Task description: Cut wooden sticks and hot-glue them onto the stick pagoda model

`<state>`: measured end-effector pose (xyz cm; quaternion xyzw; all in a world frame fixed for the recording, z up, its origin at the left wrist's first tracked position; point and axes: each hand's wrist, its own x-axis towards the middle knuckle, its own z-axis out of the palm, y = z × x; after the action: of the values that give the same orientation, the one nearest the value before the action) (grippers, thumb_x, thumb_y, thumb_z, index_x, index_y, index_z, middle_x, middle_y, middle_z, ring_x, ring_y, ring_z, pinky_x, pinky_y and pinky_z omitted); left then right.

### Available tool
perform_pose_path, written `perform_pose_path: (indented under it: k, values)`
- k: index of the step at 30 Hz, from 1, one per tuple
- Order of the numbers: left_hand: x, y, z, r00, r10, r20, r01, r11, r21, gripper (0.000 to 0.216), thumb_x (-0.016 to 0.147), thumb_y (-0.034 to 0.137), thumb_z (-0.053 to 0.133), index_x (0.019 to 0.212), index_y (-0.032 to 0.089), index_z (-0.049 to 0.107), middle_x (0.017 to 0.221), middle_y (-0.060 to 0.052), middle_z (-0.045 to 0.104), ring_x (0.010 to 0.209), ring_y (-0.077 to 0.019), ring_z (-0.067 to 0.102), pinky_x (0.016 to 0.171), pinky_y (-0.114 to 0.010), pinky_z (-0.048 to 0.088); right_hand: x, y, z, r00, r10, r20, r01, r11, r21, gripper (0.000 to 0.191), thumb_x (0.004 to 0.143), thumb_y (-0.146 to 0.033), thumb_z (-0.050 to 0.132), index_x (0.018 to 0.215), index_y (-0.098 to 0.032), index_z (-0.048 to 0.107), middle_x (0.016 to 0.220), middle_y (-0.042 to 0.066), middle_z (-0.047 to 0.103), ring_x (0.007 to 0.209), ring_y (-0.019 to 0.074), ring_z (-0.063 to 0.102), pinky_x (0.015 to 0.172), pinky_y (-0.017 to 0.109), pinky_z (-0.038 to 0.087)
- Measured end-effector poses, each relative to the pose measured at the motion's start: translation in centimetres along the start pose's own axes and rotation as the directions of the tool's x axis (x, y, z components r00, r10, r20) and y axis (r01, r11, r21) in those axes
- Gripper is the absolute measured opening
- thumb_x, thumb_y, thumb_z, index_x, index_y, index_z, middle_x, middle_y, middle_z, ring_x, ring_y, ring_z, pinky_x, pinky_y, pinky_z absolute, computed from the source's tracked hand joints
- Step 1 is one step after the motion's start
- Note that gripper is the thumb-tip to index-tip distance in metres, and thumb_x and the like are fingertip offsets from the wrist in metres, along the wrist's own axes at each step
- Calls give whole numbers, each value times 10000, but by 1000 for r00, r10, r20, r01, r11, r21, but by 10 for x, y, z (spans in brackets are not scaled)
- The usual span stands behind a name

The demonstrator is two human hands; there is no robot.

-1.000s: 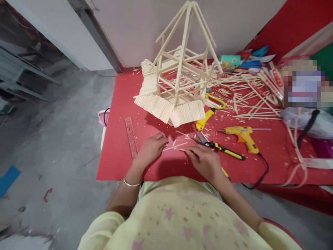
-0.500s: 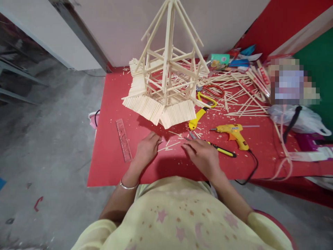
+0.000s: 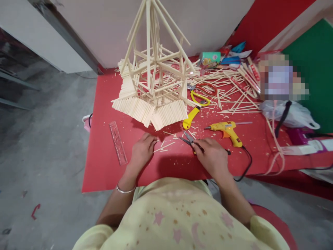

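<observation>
My left hand (image 3: pixel 142 150) rests on the red table (image 3: pixel 104 166) with its fingers curled, the fingertips touching the end of a thin wooden stick (image 3: pixel 163 146). My right hand (image 3: pixel 212 157) lies over the yellow-and-black handles of small cutters (image 3: pixel 187 138), fingers wrapped round them; the blades stick out to the left. Short stick offcuts lie between the two hands. Beyond them stands a tall stick-built house frame (image 3: pixel 153 83) with slatted skirts at its base.
A clear ruler (image 3: pixel 118 142) lies left of my left hand. A yellow glue gun (image 3: pixel 227 130) with black cord, a yellow utility knife (image 3: pixel 189 119), red and yellow scissors (image 3: pixel 204 92), loose sticks, a plastic bag (image 3: pixel 288 116) and packets crowd the right and back.
My right hand has slid right from the sticks onto the cutters' handles and closed round them. My left hand has stayed at the stick. The view has tilted and shifted right.
</observation>
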<state>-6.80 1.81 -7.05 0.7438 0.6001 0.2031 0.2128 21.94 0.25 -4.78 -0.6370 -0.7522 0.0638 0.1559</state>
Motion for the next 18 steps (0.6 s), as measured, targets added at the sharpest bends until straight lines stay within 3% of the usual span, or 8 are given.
perform_pose_path:
  k: [5,11,18]
  values:
    - [-1,-7,2,1000,-29,-3,29,1000,1,234,1010,286,477,1053,207,693,1057,-87,684,894,-191,648,749,-281,494,9,-22,-1,995,-100,-13,101,989,111,276,1010,-331,498,938,-250,752,923,64,737,904,210,648,783,320,462]
    - [-2,-5,4,999,-30,13,30,1000,9,251,1021,326,471,1080,213,688,1076,-88,678,926,-193,650,788,-287,502,9,-49,18,963,-260,69,237,940,244,277,1028,-297,466,959,-237,727,946,53,720,970,210,641,871,323,459]
    - [-3,-3,3,999,-23,32,21,998,54,283,1030,361,452,1106,226,689,1057,-86,664,896,-192,650,734,-284,473,11,-62,28,938,-307,162,260,931,257,276,1037,-325,458,993,-240,717,921,44,693,928,201,614,851,317,439]
